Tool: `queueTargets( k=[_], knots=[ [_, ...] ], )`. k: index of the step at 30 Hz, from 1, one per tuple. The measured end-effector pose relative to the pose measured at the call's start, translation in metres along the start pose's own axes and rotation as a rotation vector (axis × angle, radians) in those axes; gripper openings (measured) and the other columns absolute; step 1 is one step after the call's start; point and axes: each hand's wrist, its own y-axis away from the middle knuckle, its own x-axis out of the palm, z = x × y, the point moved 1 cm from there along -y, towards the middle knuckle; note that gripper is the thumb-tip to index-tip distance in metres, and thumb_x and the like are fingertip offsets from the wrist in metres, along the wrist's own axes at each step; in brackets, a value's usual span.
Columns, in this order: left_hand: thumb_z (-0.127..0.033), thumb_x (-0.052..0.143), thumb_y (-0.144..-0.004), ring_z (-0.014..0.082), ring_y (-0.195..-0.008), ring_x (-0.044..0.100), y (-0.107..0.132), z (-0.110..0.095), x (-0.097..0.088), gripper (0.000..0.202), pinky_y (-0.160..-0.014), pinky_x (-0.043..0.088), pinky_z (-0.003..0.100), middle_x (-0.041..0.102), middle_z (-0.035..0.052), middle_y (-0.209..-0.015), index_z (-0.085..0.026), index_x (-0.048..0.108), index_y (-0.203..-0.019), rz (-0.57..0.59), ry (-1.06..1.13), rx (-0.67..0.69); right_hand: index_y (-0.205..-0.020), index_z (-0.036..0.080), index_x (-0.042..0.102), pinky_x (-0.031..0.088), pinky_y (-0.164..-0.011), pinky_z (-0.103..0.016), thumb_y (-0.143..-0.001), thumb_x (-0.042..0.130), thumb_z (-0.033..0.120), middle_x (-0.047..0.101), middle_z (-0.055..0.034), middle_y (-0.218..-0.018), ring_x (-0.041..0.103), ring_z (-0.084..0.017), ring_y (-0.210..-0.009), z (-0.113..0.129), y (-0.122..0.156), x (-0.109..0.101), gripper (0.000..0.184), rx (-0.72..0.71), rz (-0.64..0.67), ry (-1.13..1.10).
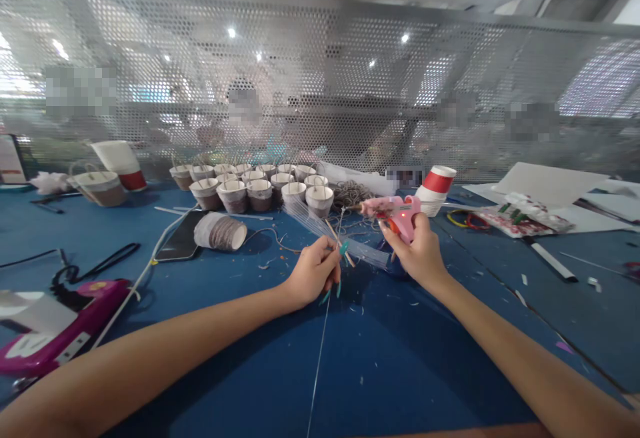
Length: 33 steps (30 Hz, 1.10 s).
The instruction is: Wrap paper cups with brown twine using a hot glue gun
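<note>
My right hand [423, 251] is wrapped round the handle of a pink hot glue gun [393, 210], with a small light glowing on its side. The nozzle points left, over my other hand. My left hand [316, 266] pinches a thin stick [349, 259] with green strips [345, 249] about it; the fingers hide part of them. A fine pale strand, perhaps glue, runs near the nozzle tip. Just beyond the left hand lies a twine-wrapped paper cup [220, 232] on its side, its loose cord trailing towards that hand.
Several small cups with handles [259, 193] stand in rows at the back. A bundle of clear plastic rods [367, 253] lies under the glue gun. To the left are a dark phone [181, 241] and a magenta device [75, 331]; at right, stacked red-and-white cups [436, 190] and papers [547, 181].
</note>
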Motion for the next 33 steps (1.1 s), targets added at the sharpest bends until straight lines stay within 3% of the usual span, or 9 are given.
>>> queueTargets(
  k=[11, 24, 33],
  knots=[
    [-0.042, 0.049, -0.089, 0.0042, -0.029, 0.04, 0.0018, 0.0, -0.0001, 0.025, -0.03, 0.028, 0.013, 0.055, -0.008, -0.049, -0.02, 0.042, -0.08, 0.055, -0.009, 0.009, -0.079, 0.026, 0.03, 0.039, -0.05, -0.032, -0.063, 0.061, 0.061, 0.051, -0.0003, -0.059, 0.054, -0.022, -0.052, 0.0067, 0.0001, 0.0015, 0.049, 0.087, 0.046, 0.025],
    [-0.046, 0.051, -0.087, 0.004, -0.028, 0.038, -0.0004, 0.0013, 0.0008, 0.028, -0.028, 0.026, 0.013, 0.054, -0.0086, -0.047, -0.02, 0.042, -0.078, 0.005, 0.072, -0.016, -0.08, 0.026, 0.03, 0.04, -0.05, -0.031, -0.07, 0.058, 0.054, 0.054, -0.0008, -0.06, 0.054, -0.021, -0.05, 0.0036, 0.0031, 0.0045, 0.041, -0.037, 0.093, 0.059],
    [-0.056, 0.066, -0.072, 0.0043, -0.028, 0.041, -0.0071, 0.0005, -0.0023, 0.044, -0.029, 0.025, 0.016, 0.068, 0.0014, -0.057, -0.016, 0.05, -0.078, 0.032, 0.298, -0.074, -0.084, 0.024, 0.034, 0.046, -0.058, -0.037, -0.068, 0.058, 0.061, 0.062, -0.0078, -0.073, 0.063, -0.03, -0.068, 0.0033, 0.0036, 0.0055, 0.047, 0.06, 0.122, 0.02]
  ],
)
